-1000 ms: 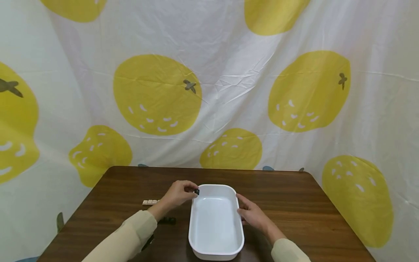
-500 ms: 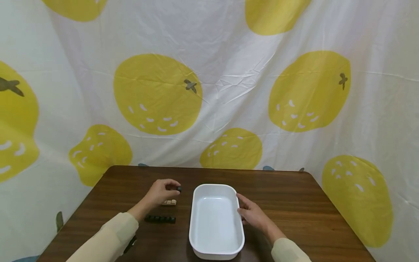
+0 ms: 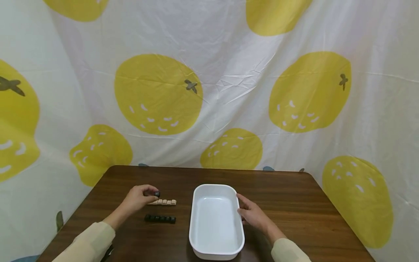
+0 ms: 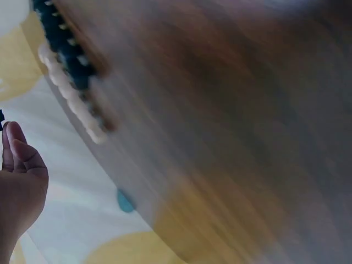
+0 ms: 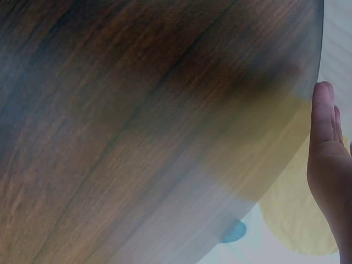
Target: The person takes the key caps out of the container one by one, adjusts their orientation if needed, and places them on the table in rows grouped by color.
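In the head view my left hand [image 3: 139, 198] pinches a small black keycap [image 3: 157, 194] between thumb and fingers. It is just above the left end of a row of beige keycaps [image 3: 167, 202], partly covering that end. Nearer me lies a parallel row of black keycaps [image 3: 160, 219]. The left wrist view catches only an edge of the pinched keycap [image 4: 1, 119] at its border. My right hand [image 3: 254, 215] rests against the right side of a white rectangular basin [image 3: 191, 222], thumb by the rim and fingers fairly straight. Nothing lies inside the basin.
Everything stands on a dark brown wooden table [image 3: 294, 214] with rounded far corners. Behind it hangs a white curtain [image 3: 226, 83] printed with yellow fruit. The basin stands to the right of both keycap rows.
Carrying the black keycap, my left hand has moved left from the basin's far left corner to the beige row. Both rows have come into fuller view. My right hand and the basin have stayed put.
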### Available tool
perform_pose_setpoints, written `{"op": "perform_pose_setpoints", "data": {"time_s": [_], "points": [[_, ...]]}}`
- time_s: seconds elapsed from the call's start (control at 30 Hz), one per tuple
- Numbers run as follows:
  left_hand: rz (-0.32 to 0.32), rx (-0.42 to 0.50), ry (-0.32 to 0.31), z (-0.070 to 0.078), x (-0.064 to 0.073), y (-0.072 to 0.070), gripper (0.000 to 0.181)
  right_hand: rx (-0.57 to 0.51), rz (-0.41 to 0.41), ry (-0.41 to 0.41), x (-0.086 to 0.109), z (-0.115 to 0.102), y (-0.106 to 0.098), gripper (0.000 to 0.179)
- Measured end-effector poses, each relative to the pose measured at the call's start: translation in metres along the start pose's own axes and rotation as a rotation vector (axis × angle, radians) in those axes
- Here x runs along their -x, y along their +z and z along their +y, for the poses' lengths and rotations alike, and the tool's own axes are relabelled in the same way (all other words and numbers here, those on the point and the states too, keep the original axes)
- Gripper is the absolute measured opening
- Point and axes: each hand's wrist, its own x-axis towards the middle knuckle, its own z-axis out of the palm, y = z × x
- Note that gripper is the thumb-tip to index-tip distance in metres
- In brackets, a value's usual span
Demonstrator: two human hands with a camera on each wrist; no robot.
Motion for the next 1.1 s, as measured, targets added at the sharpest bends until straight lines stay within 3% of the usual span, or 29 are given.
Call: {"op": "perform_pose_setpoints", "data": {"time_s": [0.4, 0.67, 0.8, 1.1], "points": [[-0.019, -0.1, -0.003, -0.038, 0.022, -0.021, 0.018, -0.001, -0.004, -0.011, -0.001, 0.002, 0.0, 0.057], [-0.092, -0.121, -0.033, -0.056, 0.027, -0.023, 0.015, -0.012, 0.001, -0.008, -0.001, 0.001, 0.001, 0.057], [-0.136, -0.117, -0.009, -0.06, 0.029, -0.021, 0.015, -0.011, -0.001, -0.005, 0.0, 0.001, 0.0, 0.057], [-0.146, -0.095, 0.01, -0.058, 0.034, -0.018, 0.018, -0.016, -0.008, -0.017, 0.0, 0.0, 0.001, 0.056]]}}
